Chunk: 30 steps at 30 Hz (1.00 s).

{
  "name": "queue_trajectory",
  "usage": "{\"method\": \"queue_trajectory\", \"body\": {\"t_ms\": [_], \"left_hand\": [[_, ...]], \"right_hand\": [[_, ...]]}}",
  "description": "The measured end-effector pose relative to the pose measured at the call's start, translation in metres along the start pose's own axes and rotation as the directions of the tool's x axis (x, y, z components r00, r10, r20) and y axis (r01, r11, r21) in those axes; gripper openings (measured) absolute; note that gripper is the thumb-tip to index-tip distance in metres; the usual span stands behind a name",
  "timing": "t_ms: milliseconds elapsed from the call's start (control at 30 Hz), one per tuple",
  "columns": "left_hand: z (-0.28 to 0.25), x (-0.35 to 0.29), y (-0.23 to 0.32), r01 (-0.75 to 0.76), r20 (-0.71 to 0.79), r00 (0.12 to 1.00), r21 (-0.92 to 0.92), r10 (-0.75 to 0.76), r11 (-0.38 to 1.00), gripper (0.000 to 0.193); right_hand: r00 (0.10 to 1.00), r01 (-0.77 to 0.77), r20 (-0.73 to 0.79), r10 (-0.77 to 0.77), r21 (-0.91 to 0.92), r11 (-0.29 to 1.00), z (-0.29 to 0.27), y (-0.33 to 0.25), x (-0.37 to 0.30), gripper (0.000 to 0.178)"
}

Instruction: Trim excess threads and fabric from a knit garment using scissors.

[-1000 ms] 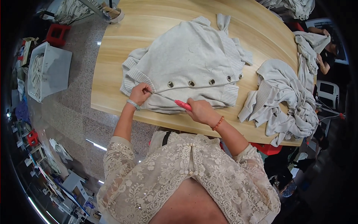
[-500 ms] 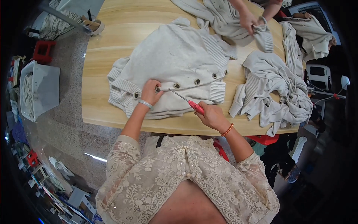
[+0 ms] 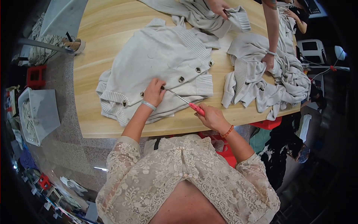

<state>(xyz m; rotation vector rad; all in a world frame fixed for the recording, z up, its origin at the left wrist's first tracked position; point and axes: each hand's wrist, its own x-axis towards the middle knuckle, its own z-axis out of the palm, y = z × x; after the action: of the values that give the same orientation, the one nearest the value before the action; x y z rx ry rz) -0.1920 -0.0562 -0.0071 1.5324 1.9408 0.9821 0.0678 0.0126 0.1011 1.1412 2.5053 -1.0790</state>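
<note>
A pale grey knit cardigan [image 3: 145,56] lies spread on the table, its row of dark buttons running along the front. My left hand [image 3: 154,92] presses on the button band, its thumb and fingers closed on the knit beside a dark button [image 3: 162,87]. In my right hand [image 3: 213,118] is the red handle of a thin metal-shafted tool [image 3: 196,108]. The shaft points left, and its tip reaches the cloth right beside that button and my left fingertips. What shape the tip has is too small to make out.
A heap of grey knitwear [image 3: 261,86] lies to the right, where a co-worker's hand [image 3: 267,61] reaches in. Another hand [image 3: 218,7] holds a ribbed garment [image 3: 238,18] at the far side. A white bin [image 3: 46,115] stands left of the wooden table [image 3: 93,48].
My left hand and the tool tip have moved one button to the right along the band. The view has shifted, and a co-worker's arm now reaches into the right-hand heap.
</note>
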Motion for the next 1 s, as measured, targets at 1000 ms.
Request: {"method": "queue_trajectory", "body": {"t_ms": [1000], "left_hand": [[0.06,0.062,0.048,-0.25,0.214,0.951,0.112,0.222,0.962,0.018]], "right_hand": [[0.961,-0.226,-0.145,0.234,0.067,0.972,-0.01,0.054,-0.047,0.027]]}}
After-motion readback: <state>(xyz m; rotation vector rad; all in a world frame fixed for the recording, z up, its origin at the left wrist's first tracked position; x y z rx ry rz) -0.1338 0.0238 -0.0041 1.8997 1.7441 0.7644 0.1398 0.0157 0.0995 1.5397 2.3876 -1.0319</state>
